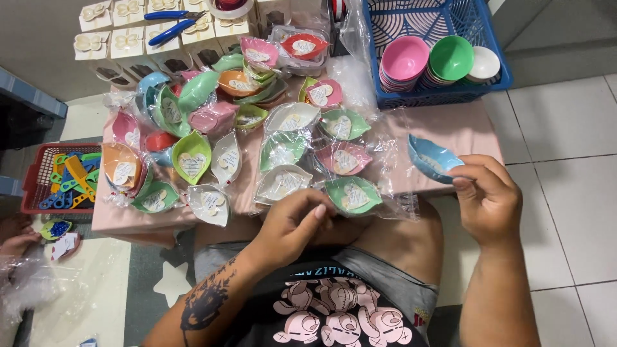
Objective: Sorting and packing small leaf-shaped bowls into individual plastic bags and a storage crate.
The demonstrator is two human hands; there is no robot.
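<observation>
blue dish [432, 159] held over the table edge

right hand [486, 200] closed on a blue leaf-shaped dish, thumb and fingertips pinching its near rim, just past the pink table [463, 128]. left hand [294, 225] curled loosely near the lap, fingers bent, grip contents impossible to tell. just beyond it, wrapped leaf dishes [283, 151] spread across the table. blue basket [495, 45] of stacked bowls behind.

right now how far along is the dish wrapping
Done: a large spread of leaf-shaped dishes in clear wrap with heart tags covers the pink table. In hand: the right hand holds a bare blue dish; the left hand pinches something too small to tell. Left: stacks of unwrapped dishes wait in the blue basket.
</observation>
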